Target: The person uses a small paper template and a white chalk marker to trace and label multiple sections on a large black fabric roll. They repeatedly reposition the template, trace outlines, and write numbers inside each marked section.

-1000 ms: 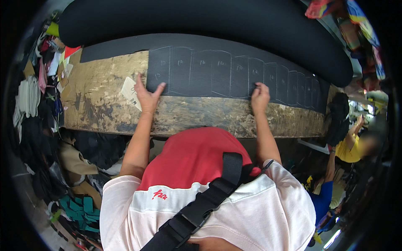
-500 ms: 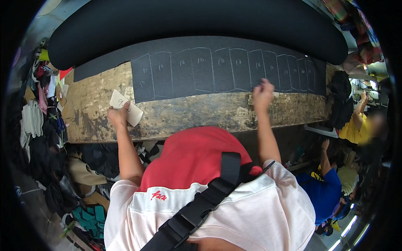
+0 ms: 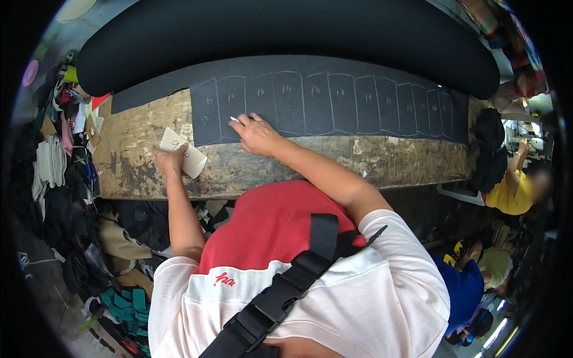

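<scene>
A pale card template (image 3: 192,161) with handwriting on it is gripped in my left hand (image 3: 171,159), just above the worn wooden table. My right hand (image 3: 258,136) pinches a small white piece of chalk (image 3: 233,119), its tip at the left part of the dark fabric sheet (image 3: 352,122). A row of chalk-drawn outlines with written marks runs across this fabric. The right fingers rest on or just over the fabric near the second outline from the left; actual contact is hard to tell.
Behind the sheet lies a thick black fabric roll (image 3: 286,30). The scuffed wooden table (image 3: 310,161) has its near edge by my body. Cloth scraps (image 3: 125,307) pile up at lower left. Two people, one in a yellow shirt (image 3: 509,194) and one in blue (image 3: 462,292), are at the right.
My right hand has swung left across the fabric, from the right-hand outlines to the left ones. My left hand stays in nearly the same place with the card template.
</scene>
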A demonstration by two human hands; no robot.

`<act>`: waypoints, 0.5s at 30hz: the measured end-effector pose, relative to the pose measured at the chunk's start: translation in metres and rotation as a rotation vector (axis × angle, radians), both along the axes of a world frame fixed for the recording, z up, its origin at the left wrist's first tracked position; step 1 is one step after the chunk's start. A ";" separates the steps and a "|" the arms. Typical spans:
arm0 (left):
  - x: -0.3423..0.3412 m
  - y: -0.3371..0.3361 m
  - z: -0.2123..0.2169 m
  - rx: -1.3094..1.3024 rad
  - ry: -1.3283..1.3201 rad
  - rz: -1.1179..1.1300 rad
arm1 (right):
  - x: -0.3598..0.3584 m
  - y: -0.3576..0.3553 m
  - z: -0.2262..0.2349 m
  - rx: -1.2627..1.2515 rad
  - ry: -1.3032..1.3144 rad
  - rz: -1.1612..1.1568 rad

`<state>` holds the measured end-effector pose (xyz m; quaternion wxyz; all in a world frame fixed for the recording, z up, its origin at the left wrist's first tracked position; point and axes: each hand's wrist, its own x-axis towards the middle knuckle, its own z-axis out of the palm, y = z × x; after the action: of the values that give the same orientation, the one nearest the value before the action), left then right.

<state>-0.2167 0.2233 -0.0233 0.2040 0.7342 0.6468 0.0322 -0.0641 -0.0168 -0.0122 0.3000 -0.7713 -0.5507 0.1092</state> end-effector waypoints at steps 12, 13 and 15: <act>0.006 -0.028 0.011 0.008 -0.111 0.065 | 0.021 -0.088 -0.005 -0.027 -0.121 -0.459; 0.007 -0.027 0.010 -0.007 -0.131 0.058 | 0.019 -0.089 -0.007 -0.015 -0.121 -0.438; 0.009 -0.023 0.006 -0.041 -0.232 0.063 | 0.021 -0.096 -0.007 0.057 0.001 -0.470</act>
<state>-0.2081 0.2004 -0.0171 0.2912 0.7004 0.6422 0.1103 -0.0432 -0.1127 -0.0193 0.3389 -0.8695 -0.3586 0.0212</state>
